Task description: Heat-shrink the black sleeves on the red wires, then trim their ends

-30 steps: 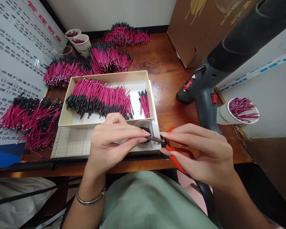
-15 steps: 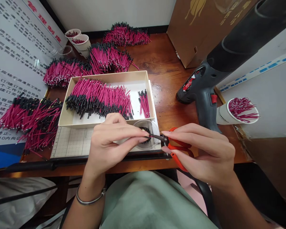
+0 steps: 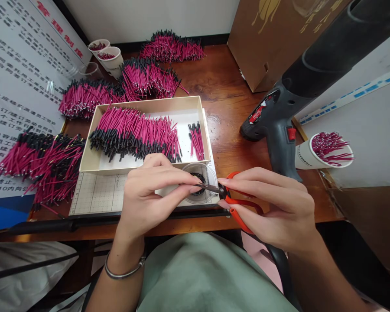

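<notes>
My right hand (image 3: pixel 276 208) holds a pair of scissors with orange handles (image 3: pixel 242 221) between thumb and fingers. The dark scissor blades (image 3: pixel 211 187) point left and reach the fingertips of my left hand (image 3: pixel 159 190). Thumb and forefinger of that hand are pinched together; whatever lies between them is too small and hidden to make out. Below the blades stands a round clear dish (image 3: pixel 211 171) with small black pieces inside, partly covered by my fingers. Just behind the hands is a cream box (image 3: pixel 201 104) holding a large heap of pink wires with black ends (image 3: pixel 139 130) and a smaller bunch (image 3: pixel 196 141).
More pink wire heaps (image 3: pixel 149 78) lie behind and left of the box. Paper cups (image 3: pixel 112 63) stand at the back left, another cup (image 3: pixel 303 156) at the right. A heat gun (image 3: pixel 276 117) and a cardboard box (image 3: pixel 256 47) occupy the right. Under the cream box lies a gridded cutting board (image 3: pixel 95 195).
My right hand and the scissors have shifted slightly left, the blades further in at my left fingertips. My left hand has barely moved.
</notes>
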{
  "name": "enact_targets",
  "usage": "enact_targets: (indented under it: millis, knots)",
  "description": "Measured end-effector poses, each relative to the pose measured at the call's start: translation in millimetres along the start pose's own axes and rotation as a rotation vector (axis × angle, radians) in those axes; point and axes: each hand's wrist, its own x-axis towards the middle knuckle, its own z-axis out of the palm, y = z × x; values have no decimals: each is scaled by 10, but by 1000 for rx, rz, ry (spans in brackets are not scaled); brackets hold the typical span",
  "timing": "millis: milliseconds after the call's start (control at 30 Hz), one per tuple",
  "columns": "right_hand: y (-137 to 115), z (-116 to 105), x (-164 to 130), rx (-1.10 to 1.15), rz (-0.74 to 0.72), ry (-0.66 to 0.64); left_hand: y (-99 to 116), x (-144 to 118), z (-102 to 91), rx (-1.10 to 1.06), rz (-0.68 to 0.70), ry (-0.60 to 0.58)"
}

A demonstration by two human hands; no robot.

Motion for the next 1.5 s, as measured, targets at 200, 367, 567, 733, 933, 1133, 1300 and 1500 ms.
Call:
enact_targets:
  millis: [200,367,567,733,933,1133,1300,1500]
  knots:
    - [5,-1,4,22,9,-4,10,10,2,9,5,3]
    - [-10,-5,2,45,36,27,11,7,1,7,-4,4]
    - [-15,-12,1,23,15,25,4,4,1,-5,-1,3]
    - [-18,-9,-13,14,11,18,5,5,8,4,-10,6]
    - [-6,10,-11,17,6,14,9,6,18,11,-4,5]
    - [7,8,-18,34,-1,17,14,5,18,18,-9,10]
    - [-11,6,-17,33,20,39,17,2,15,21,-18,6]
    - [-5,7,-26,32,0,23,25,8,14,26,-20,6]
